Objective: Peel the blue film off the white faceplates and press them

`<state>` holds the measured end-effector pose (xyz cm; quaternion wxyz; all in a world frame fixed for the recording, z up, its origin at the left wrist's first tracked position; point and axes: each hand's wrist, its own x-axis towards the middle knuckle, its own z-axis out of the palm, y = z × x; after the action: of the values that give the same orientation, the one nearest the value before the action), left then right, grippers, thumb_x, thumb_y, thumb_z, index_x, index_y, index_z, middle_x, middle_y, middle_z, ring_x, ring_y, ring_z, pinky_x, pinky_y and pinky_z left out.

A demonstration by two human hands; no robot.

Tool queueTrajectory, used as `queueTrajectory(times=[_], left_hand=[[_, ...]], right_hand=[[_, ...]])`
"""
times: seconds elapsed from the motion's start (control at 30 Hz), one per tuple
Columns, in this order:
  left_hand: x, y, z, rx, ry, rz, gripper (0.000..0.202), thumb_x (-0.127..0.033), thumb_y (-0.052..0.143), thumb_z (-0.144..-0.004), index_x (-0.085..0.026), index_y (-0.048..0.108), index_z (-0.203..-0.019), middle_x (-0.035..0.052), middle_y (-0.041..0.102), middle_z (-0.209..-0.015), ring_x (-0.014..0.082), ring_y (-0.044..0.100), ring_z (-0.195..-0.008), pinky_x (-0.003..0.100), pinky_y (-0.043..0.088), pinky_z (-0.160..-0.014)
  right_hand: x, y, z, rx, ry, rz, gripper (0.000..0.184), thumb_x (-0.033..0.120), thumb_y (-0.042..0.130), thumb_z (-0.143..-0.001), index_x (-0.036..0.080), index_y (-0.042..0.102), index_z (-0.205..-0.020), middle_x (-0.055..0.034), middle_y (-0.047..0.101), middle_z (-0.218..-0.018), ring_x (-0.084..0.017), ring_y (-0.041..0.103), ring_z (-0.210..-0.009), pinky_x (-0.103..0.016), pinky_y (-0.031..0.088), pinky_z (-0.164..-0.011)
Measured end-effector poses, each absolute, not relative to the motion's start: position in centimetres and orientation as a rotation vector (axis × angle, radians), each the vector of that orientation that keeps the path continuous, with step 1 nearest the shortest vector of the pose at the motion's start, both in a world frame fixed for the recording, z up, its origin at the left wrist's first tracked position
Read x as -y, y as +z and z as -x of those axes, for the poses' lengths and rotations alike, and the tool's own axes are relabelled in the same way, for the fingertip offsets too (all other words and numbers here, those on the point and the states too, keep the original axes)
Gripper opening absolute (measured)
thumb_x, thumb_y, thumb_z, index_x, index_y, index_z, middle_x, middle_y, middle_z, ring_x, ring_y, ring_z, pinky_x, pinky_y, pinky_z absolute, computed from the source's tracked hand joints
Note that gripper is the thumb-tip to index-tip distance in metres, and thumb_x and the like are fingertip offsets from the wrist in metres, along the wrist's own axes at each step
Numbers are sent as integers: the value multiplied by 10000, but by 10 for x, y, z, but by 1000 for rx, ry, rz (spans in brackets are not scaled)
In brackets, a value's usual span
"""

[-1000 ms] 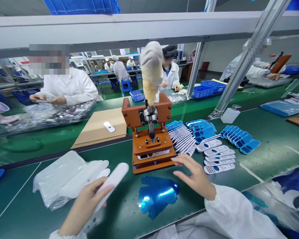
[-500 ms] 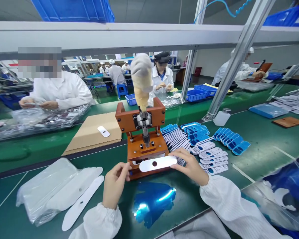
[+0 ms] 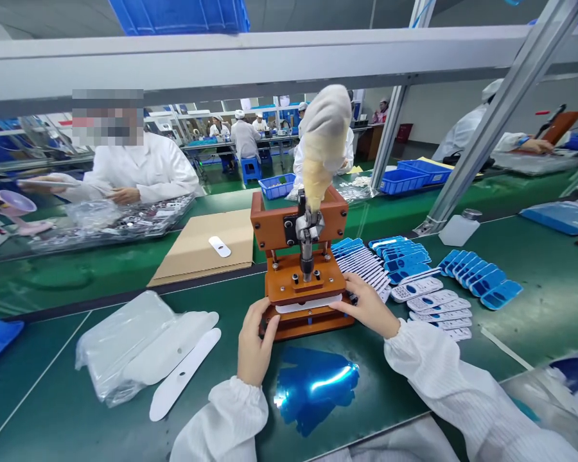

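An orange hand press (image 3: pixel 301 276) stands on the green table in front of me, its lever wrapped in cloth (image 3: pixel 324 138). A white oblong plate (image 3: pixel 309 303) lies in the press's slot. My left hand (image 3: pixel 254 346) pinches the plate's left end at the press base. My right hand (image 3: pixel 366 306) holds its right end with fingers pressed on it. A second white oblong plate (image 3: pixel 183 375) lies flat to my left beside a clear plastic bag (image 3: pixel 120 343) of more plates.
Shiny blue film pieces (image 3: pixel 314 388) lie just before the press. Rows of blue and white keypad panels (image 3: pixel 414 282) cover the table to the right. A cardboard sheet (image 3: pixel 207 247) sits behind. A white bottle (image 3: pixel 455 228) stands by the slanted frame post. Other workers sit across.
My left hand put one white plate down by the bag. Both hands then carried another plate forward and slid it into the press slot.
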<state>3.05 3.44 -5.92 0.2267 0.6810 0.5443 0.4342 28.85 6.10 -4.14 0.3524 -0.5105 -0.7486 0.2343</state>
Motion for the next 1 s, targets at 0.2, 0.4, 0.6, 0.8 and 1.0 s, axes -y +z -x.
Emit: queueTrajectory(times=[0.2,0.4,0.6,0.8,1.0], left_hand=[[-35,-64,-30,-1521,1214,-1962,265,-313,436,-905,-232,540,-1135,63,543,-1209,161,542,-1068,259,495,-819],[-37,-65,-28,-1598,1217,-2323,238,-265,445,-896,-203,621,-1044,73,598,-1130,191,565,-1031,321,482,-880],[-38,-68,-27,-1597,1218,-2296,253,-270,439,-898,-214,632,-1051,76,582,-1168,199,557,-1040,338,484,-883],[-33,-71,-24,-1540,1368,-1947,345,-321,430,-901,-247,538,-1220,78,521,-1264,195,542,-1094,322,505,-852],[-37,-70,-15,-1611,1498,-1819,273,-355,412,-899,-187,606,-991,78,590,-1034,189,557,-1004,326,472,-863]], right_hand=[[-62,-38,-286,1936,641,1329,408,481,575,-820,227,615,-1137,-93,531,-1202,-259,487,-1157,-425,448,-972],[-58,-41,-292,1955,538,1316,363,457,554,-843,231,621,-1119,-94,541,-1197,-258,497,-1142,-424,466,-943],[-41,-61,-304,2089,180,1308,263,382,495,-894,276,662,-1068,-58,478,-1331,-293,348,-1303,-517,339,-1042],[-59,-3,-294,1732,259,1158,254,372,463,-911,213,659,-879,-85,629,-1019,-221,592,-994,-394,502,-870],[-71,144,-229,1660,164,640,454,473,332,-935,166,420,-1259,-43,561,-1072,-142,590,-1002,-323,473,-872]])
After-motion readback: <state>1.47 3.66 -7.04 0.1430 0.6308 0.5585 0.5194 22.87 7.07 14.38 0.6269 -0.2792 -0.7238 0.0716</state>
